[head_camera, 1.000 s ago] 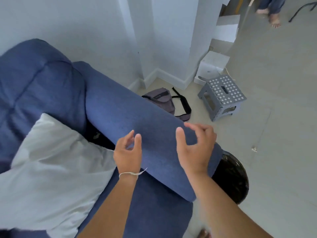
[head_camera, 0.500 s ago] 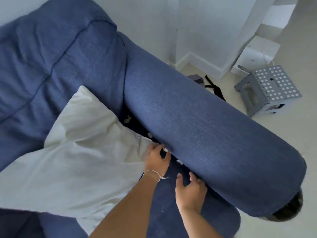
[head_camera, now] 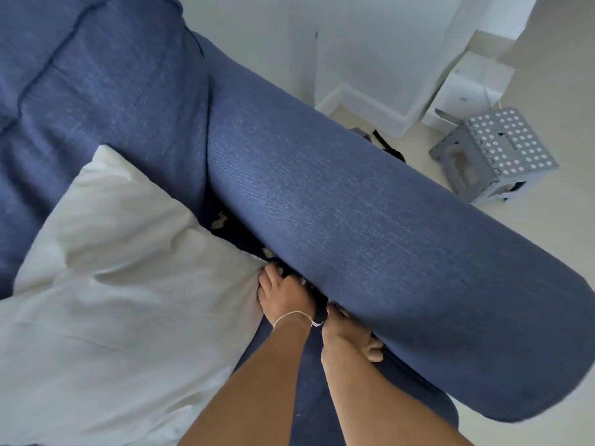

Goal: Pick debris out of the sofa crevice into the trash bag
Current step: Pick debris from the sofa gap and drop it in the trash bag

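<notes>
Hands have dropped from the top of the armrest into the sofa crevice within the last second; a moment ago we held both spread above the blue roll, and now both sit low at its inner edge. Our view has swung with them, so the trash bag, earlier a dark shape past the armrest's end, is out of frame.

Left hand: fingers curled down into the gap between the white pillow and the armrest, knuckles against the pillow's corner. Fingertips are hidden; we cannot tell whether they pinch anything. A thin white string circles the wrist.

Right hand: tucked under the armrest's curve, fingers bent and partly hidden. Also cannot tell if it grips anything.

Debris: pale scraps lie in the dark crevice farther back, well beyond both hands, and another bit sits just ahead of the left fingers.

Reading: we judge the reach is done and picking is starting. Nearest scrap looks within easy range of the left hand. Pillow crowds the gap and may need pushing aside to reach the far pieces. Bag will have to be found again past the armrest.

Floor beyond holds a grey dotted step stool.
</notes>
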Available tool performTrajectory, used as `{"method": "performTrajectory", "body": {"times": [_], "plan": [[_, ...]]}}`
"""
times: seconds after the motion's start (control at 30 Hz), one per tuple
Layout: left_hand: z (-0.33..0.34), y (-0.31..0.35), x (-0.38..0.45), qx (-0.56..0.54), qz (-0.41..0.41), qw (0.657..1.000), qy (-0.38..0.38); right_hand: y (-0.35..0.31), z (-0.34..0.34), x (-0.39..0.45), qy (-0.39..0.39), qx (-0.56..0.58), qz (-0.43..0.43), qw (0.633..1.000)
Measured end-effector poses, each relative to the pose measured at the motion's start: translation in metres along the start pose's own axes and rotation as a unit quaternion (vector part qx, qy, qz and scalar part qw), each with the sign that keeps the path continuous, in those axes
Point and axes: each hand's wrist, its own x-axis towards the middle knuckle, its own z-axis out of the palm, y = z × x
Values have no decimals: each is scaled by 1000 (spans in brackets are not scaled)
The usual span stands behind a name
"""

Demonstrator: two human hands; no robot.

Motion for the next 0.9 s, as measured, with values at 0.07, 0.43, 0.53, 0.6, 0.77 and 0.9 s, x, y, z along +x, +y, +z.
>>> {"method": "performTrajectory", "body": {"times": [0.07, 0.43, 0.53, 0.6, 0.77, 0.9], "plan": [[-1, 1, -1, 1, 12, 1000, -7, -2, -8, -2, -8, 12, 7, 1000], [-30, -29, -93, -330, -72, 941, -23, 57, -65, -13, -114, 176, -102, 972], [-52, -13, -111, -391, -110, 914, 17, 83, -123, -10, -104, 189, -110, 970], [-71, 11, -121, -430, -109, 895, 48, 101, -167, 1, -117, 180, -105, 971], [-115, 89, -145, -457, 22, 884, 93, 119, -259, 27, -74, 263, -6, 962], [-115, 161, -179, -437, 171, 881, 54, 119, -319, 67, -37, 289, -12, 957]]}}
